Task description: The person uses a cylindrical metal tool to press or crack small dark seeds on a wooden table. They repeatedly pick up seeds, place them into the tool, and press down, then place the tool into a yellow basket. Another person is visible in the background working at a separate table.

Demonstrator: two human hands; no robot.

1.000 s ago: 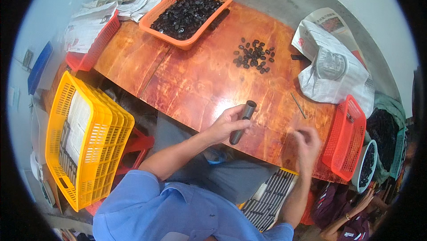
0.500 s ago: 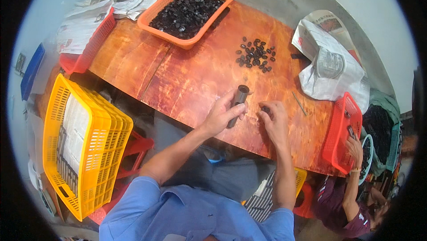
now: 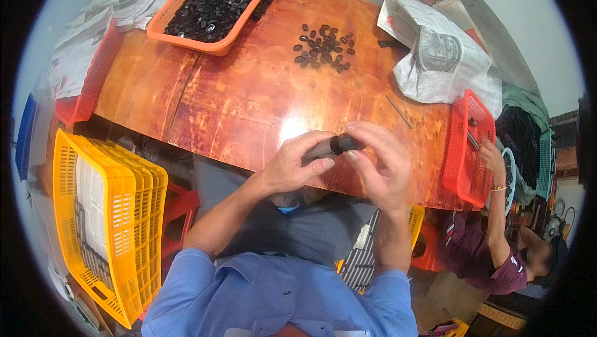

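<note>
Left hand: fingers clamped on a smooth dark cylinder. Right hand: fingers pinching a rounded black piece at its end. Glossy, mottled bench carries loose black ovals.

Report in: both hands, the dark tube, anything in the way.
Left hand holding dark tube. Right hand pinching small black piece at tube's end, contact unclear. Loose black pieces beyond, apart from both hands.

Glossy orange-brown wooden table, orange basket of small dark bits near its far edge, scattered black oval pieces, thin rod, crumpled newspaper, red basket at the right end.
</note>
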